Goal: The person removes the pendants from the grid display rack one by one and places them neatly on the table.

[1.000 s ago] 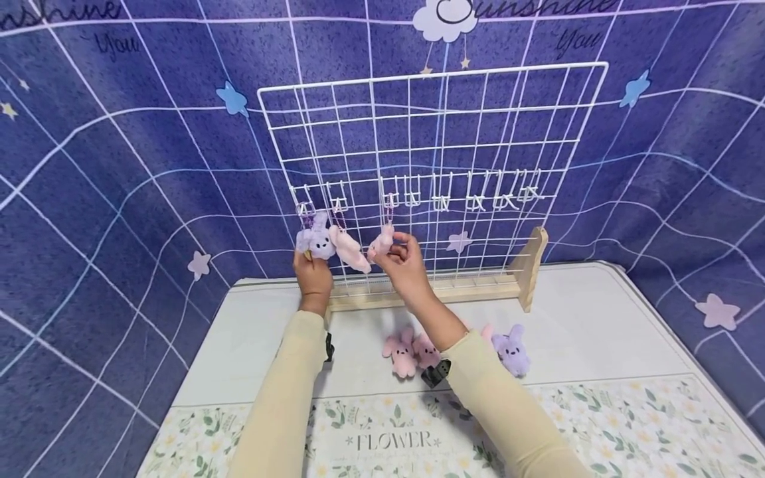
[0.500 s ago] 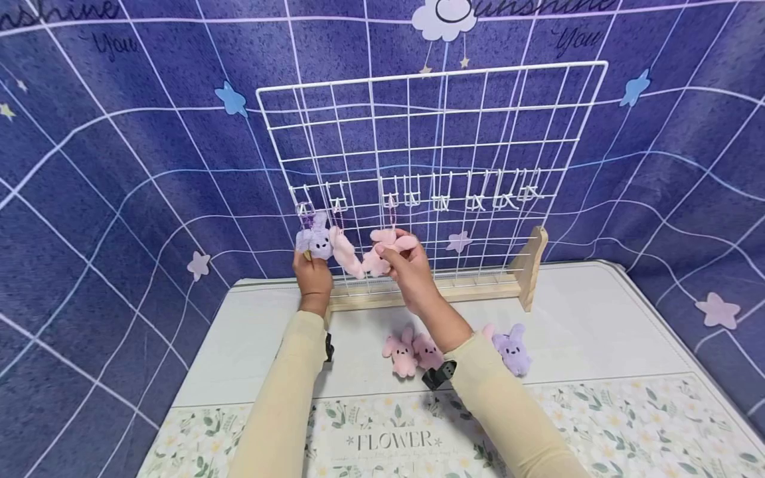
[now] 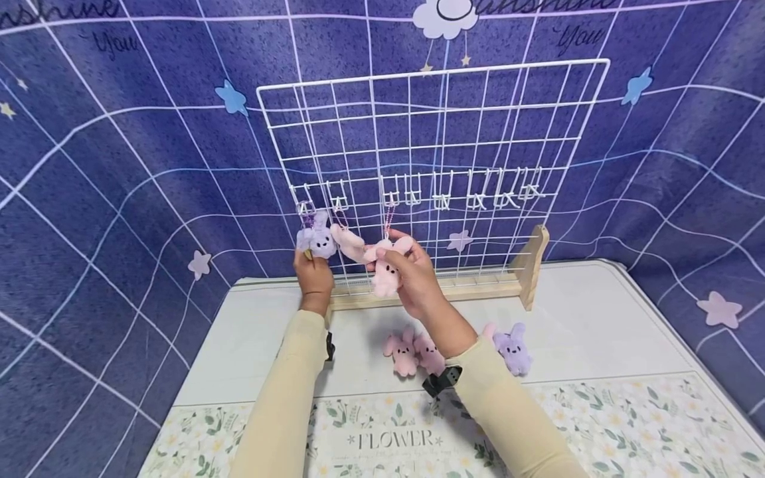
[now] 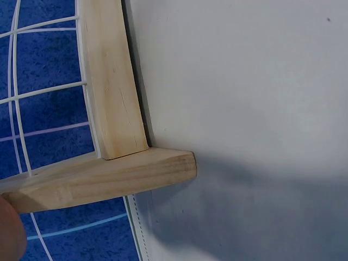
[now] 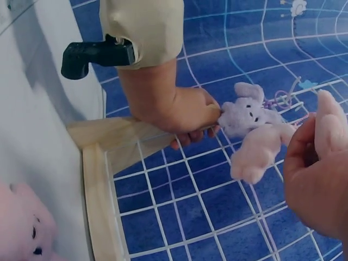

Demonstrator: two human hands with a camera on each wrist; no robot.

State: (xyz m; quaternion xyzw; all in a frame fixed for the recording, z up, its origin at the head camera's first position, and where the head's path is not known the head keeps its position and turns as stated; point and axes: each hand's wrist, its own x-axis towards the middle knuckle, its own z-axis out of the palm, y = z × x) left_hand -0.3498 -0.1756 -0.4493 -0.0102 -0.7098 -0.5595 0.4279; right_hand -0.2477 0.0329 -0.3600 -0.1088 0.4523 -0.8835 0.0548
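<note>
In the head view my right hand (image 3: 415,275) pinches a pink plush bunny keychain (image 3: 385,280) between thumb and fingers, its face toward me. A pink bead chain (image 3: 390,216) runs from it up to a hook on the white wire grid rack (image 3: 409,143). Just left hangs another pink plush bunny (image 3: 346,243), turned sideways, and beyond it a lavender bunny (image 3: 318,241) facing forward. Below the lavender one, my left hand (image 3: 313,277) grips the wooden end upright (image 4: 109,182) of the rack; the right wrist view shows its fingers (image 5: 196,137) curled around the wood.
Several bare hooks (image 3: 441,201) line the grid to the right. On the white table (image 3: 574,318) lie two pink bunnies (image 3: 403,355) and a lavender bunny (image 3: 512,350), with a pink one partly hidden by my right sleeve (image 3: 508,411). A wooden end upright (image 3: 532,269) stands at right.
My right hand has turned the pink bunny from edge-on to face forward, moving slightly down. The neighbouring pink bunny swung a little. My left hand stays in place.
</note>
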